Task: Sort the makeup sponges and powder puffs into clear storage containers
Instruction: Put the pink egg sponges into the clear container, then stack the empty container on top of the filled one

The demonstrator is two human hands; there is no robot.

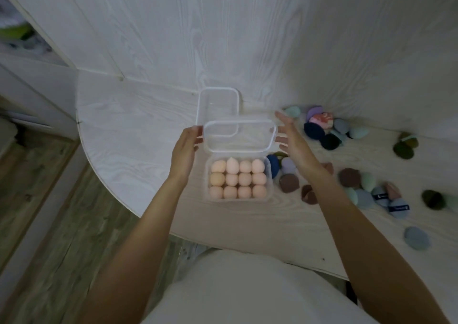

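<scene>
Nearest the person, a clear box (239, 178) sits on the white table (128, 125), packed with twelve peach sponges (238, 178) in three neat rows of four. It looks full, so the next step is probably to close it.

Just above and behind the box, a clear lid (240, 136) is held between both hands. The left hand (184, 150) touches the lid's left edge with its fingertips, fingers fairly straight. The right hand (288, 137) is spread wide at the lid's right edge, fingers extended; whether it actually touches the plastic cannot be told through the blur. Holding the lid by its two short ends keeps it level and lets it be lined up over the box rim before it is pressed down.

To the right, loose sponges and puffs (322, 130) in blue, purple, brown, green and pink lie scattered across the table, some just beside the full box, others well apart toward the table's right side. They are not yet sorted.

Farther back, a second clear container (218, 111) stands open against the white wall (198, 38), seemingly with nothing inside, probably set there to take the next batch.
</scene>
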